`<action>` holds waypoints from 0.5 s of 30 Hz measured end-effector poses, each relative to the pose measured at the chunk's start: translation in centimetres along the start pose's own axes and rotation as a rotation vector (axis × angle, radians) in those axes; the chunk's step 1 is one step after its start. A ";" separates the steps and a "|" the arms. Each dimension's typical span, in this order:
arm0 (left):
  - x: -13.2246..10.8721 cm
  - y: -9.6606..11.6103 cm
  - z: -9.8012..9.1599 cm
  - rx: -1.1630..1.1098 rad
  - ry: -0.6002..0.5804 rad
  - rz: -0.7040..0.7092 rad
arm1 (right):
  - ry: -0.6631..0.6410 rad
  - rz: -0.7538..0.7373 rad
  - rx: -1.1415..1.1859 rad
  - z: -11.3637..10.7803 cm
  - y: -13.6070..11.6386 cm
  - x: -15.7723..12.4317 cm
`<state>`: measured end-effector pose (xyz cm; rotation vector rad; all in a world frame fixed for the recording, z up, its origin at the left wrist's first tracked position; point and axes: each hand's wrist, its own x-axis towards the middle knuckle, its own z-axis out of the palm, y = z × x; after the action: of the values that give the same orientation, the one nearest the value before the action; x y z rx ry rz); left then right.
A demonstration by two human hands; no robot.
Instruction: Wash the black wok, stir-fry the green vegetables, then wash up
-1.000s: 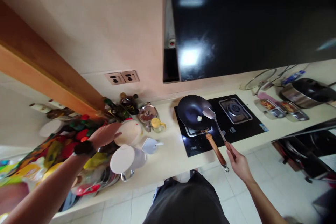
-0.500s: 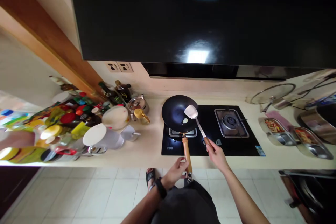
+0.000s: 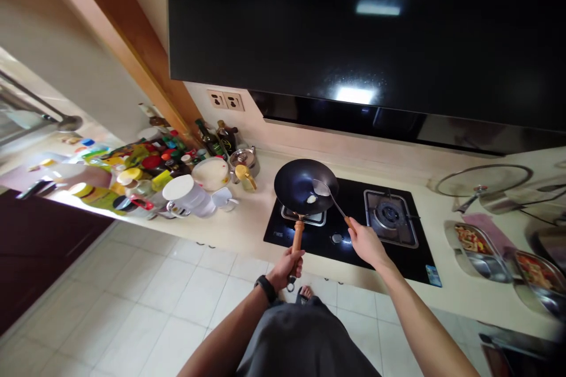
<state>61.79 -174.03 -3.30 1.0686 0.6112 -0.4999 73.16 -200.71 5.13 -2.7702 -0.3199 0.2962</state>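
Note:
A dark wok [image 3: 294, 179] with a wooden handle rests over the left burner of the black gas stove [image 3: 349, 212]. My left hand [image 3: 288, 267] is wrapped around the wok's handle near its end. In my right hand [image 3: 366, 242] is a metal spatula [image 3: 322, 188] with a wooden grip, its blade down inside the wok. Beside the blade, on the wok's inner surface, lies a small pale lump of food [image 3: 312, 198]; I cannot make out what kind.
Left of the stove stand a white pitcher [image 3: 194, 197], a lidded steel pot [image 3: 244, 160] and many crowded bottles. To the right are steel trays of chopped food [image 3: 475, 241] and a glass lid [image 3: 484, 181]. A black range hood [image 3: 362, 41] hangs above.
My left fingers have closed around the wok handle, which has swung left. The spatula blade has lowered into the wok beside the pale lump. My view has turned left.

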 end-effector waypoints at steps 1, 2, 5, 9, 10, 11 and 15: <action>-0.4 0.3 0.3 0.005 0.004 -0.001 | 0.001 -0.002 -0.025 -0.3 -0.4 -0.1; -0.8 0.6 0.6 0.005 0.007 0.001 | 0.000 -0.003 -0.036 -0.5 -0.8 -0.3; -1.8 1.2 1.3 -0.027 0.012 0.013 | -0.015 -0.035 0.036 -1.2 -1.6 -0.8; -2.7 1.8 1.6 -0.063 -0.014 -0.013 | -0.008 -0.103 0.236 -2.0 -2.2 -1.1; -2.8 1.9 1.6 -0.063 -0.018 -0.022 | 0.008 -0.104 0.258 -2.3 -2.4 -1.2; -2.9 2.0 1.6 -0.061 -0.019 -0.030 | 0.027 -0.100 0.262 -2.5 -2.5 -1.2; -3.2 2.2 1.4 -0.054 -0.017 -0.043 | 0.073 -0.093 0.199 -3.6 -2.4 -1.2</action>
<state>61.11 -174.14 0.77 1.0008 0.6307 -0.5266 72.41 -199.89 9.48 -2.5546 -0.3778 0.1919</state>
